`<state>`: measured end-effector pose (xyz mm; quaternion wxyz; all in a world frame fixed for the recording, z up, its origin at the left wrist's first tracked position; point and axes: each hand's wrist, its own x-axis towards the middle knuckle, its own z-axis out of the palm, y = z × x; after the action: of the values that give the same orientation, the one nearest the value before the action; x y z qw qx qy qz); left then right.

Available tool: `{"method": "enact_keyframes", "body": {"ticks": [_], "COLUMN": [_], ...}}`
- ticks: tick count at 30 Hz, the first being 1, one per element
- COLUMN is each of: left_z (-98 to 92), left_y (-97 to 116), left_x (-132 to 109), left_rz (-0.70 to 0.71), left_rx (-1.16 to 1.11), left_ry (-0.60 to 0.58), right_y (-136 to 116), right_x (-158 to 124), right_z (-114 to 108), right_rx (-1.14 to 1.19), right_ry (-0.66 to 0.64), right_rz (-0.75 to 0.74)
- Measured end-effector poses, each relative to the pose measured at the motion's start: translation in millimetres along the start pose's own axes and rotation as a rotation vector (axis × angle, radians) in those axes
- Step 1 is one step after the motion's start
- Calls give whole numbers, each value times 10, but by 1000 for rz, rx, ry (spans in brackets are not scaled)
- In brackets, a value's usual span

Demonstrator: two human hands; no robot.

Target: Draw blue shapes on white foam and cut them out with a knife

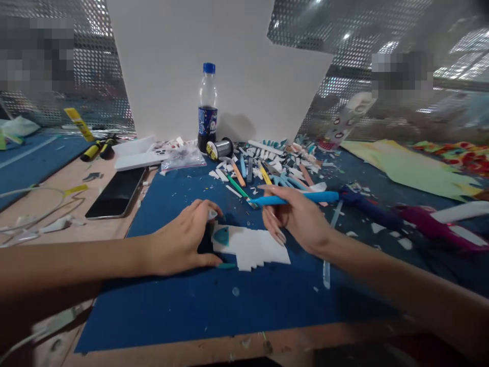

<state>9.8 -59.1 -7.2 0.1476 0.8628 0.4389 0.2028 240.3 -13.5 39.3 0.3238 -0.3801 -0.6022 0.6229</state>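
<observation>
Near the middle of the blue mat point(171, 300), my left hand point(179, 237) lies with its fingers curved and its thumb apart from them, around the left end of a white sheet piece point(260, 247). That piece has a stepped lower edge and a teal rounded shape point(221, 236) on its left part. A teal tip shows at my left thumb; whether it is a nail or a scrap I cannot tell. My right hand point(298, 219) is closed on a blue pen-like tool point(296, 198), its narrow end pointing left above the white piece.
Behind the hands lies a heap of white and coloured scraps point(267, 158). A cola bottle point(208, 109) and a wire spool point(219, 149) stand at the back. To the left is a phone point(116, 192); to the right, a magenta-and-blue tool point(431, 224) and a yellow-green sheet point(405, 165).
</observation>
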Motion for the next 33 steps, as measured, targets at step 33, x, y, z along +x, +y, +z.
{"method": "enact_keyframes", "body": {"ticks": [33], "left_z": [71], "left_y": [-158], "left_x": [-42], "left_rz": [-234], "left_rx": [-82], "left_ry": [145], "right_y": [334], "right_x": [328], "right_z": [68], "right_rx": [-204], "right_ry": [-79], "right_rz": [-21]}}
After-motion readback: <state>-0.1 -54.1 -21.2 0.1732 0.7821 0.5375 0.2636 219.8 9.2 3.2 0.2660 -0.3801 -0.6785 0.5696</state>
